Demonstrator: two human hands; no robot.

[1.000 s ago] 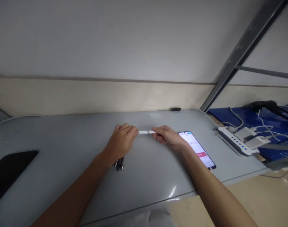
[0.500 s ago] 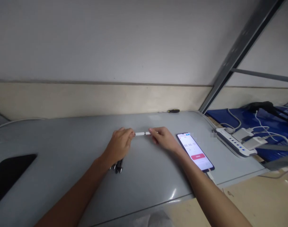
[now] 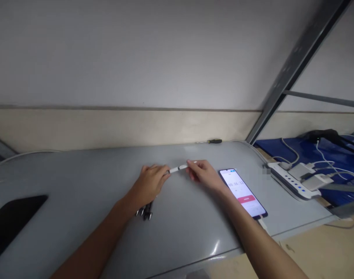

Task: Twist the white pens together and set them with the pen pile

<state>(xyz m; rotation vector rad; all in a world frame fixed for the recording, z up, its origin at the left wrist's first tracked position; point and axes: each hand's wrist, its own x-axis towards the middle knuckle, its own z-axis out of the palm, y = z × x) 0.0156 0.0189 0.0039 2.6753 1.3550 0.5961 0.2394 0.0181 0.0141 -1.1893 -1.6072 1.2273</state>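
A slim white pen [image 3: 174, 169] with a dark band near its middle spans the gap between my hands, tilted up to the right. My left hand [image 3: 152, 182] is closed round its left end, which the fingers hide. With thumb and fingers, my right hand [image 3: 204, 173] pinches the right part, and a white tip shows past the thumb. Several dark pens with shiny ends [image 3: 145, 213] lie on the table, partly covered by my left hand and wrist.
A phone [image 3: 243, 192] showing a running timer lies right of my right hand, cable plugged in. Beyond it sits a white power strip [image 3: 293, 182] with chargers. A screwdriver [image 3: 213, 141] rests by the wall. A black flat object [image 3: 16, 221] is at the left of the grey table [image 3: 83, 174].
The pen has gone from nearly level to tilted, its right end higher, with both hands still on it. The whole view has shifted slightly, and the phone's timer has advanced.
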